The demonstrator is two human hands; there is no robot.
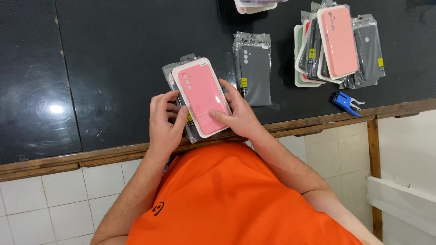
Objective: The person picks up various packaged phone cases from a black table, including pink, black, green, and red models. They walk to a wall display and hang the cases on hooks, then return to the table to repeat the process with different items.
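While both hands grip a stack of packaged phone cases at the desk's near edge, the left hand steadies the stack beneath, and the right hand's thumb pins the pink phone case on top.

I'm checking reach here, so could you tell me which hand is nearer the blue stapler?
Right. The right hand holds the pink case stack, across a bare gap from the blue stapler; the left hand is beyond it.

Top-edge cases cut off; packets under pink case hidden.

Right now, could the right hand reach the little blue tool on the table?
Probably yes: the right hand is busy holding the pink phone case, but nothing lies between it and the blue tool.
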